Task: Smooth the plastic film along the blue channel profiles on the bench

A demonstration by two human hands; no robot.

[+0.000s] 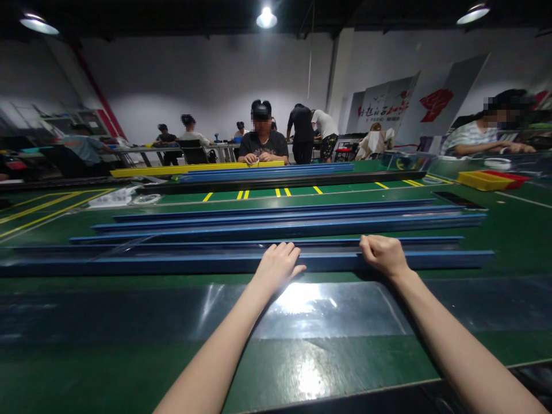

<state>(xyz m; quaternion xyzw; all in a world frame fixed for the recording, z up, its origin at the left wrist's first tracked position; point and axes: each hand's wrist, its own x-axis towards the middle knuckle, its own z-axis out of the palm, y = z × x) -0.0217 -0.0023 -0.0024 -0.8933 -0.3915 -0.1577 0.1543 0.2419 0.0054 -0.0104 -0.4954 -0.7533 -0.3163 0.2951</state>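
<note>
A long blue channel strip (172, 265) lies across the green table in front of me, its raised edges running left to right. My left hand (278, 265) rests over its near edge, fingers bent across the channel and thumb held apart. Further right, my right hand (383, 255) is curled into a fist above the same strip; whatever may be inside its fingers is hidden. Clear film (125, 248) shows at the left part of the channel. Nearer to me, a wide transparent strip (336, 316) lies flat under my forearms, reflecting the lamps.
More blue channel strips (302, 225) lie parallel beyond my hands. Further back are a black strip (302, 181), a yellow strip (194, 169) and a seated person (263, 144). A yellow tray (483, 180) and a dark phone-like slab (459, 200) are at right.
</note>
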